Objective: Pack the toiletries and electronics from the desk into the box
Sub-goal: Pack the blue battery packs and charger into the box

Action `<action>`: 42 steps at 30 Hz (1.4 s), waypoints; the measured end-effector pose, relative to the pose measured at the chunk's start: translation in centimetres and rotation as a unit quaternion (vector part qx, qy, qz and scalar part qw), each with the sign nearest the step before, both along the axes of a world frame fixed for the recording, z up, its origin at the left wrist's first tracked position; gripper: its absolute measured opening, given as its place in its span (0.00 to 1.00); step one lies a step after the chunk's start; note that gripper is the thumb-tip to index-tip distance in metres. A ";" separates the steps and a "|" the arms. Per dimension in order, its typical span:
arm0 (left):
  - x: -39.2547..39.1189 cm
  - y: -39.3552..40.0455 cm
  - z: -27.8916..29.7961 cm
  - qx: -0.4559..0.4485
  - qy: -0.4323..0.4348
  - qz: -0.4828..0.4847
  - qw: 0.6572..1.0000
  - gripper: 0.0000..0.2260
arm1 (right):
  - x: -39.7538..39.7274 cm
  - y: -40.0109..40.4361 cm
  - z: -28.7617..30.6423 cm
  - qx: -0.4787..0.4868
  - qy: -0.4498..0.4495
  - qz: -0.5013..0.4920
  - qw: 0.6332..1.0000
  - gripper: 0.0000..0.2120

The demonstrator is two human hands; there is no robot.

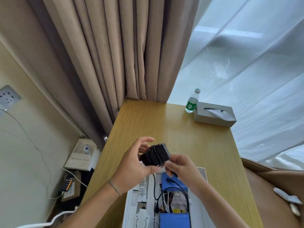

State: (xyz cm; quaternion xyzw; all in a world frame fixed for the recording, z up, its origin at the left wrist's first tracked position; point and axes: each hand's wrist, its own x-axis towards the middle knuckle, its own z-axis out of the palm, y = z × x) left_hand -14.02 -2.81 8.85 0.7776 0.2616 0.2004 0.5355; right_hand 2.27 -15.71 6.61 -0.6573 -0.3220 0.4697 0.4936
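Observation:
Above the desk I hold a black block-shaped device point(156, 154) with a thin cable wound several times round it. My left hand point(137, 163) grips its left end from below and behind. My right hand point(180, 166) pinches the cable at the lower right edge of the device. Below my hands lies the white box point(130, 206), open at the near edge of the wooden desk point(164, 125). Inside it I see a blue case point(174, 219), black cables point(179, 188), a white tube point(142, 189) and a white round item point(141, 219).
A green-labelled water bottle point(192, 102) and a grey tissue box point(214, 114) stand at the desk's far right. Curtains hang behind the desk. A brown chair point(276, 191) is to the right. Left of the desk, boxes, a phone point(67, 182) and white cables lie on the floor.

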 end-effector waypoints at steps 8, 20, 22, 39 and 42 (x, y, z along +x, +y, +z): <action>1.4 -0.4 -2.3 0.143 0.136 0.054 0.979 0.35 | -2.3 -1.1 -1.0 -0.113 -0.255 -0.032 0.960 0.07; 1.3 -1.0 -3.3 0.022 0.210 -0.077 0.974 0.32 | -2.5 -3.8 -1.6 0.037 -0.155 -0.180 0.971 0.06; 1.2 -1.2 -3.3 -0.015 0.197 -0.095 0.976 0.31 | -2.1 -4.4 -2.2 0.024 -0.125 -0.186 0.974 0.07; -1.7 -2.3 -6.6 0.125 0.132 -0.041 0.983 0.12 | -1.0 -9.3 -5.3 -0.172 -0.032 -0.103 0.979 0.10; -2.9 -1.4 -7.2 0.136 0.128 -0.004 0.982 0.11 | -0.9 -9.6 -6.4 -0.191 -0.035 -0.094 0.976 0.11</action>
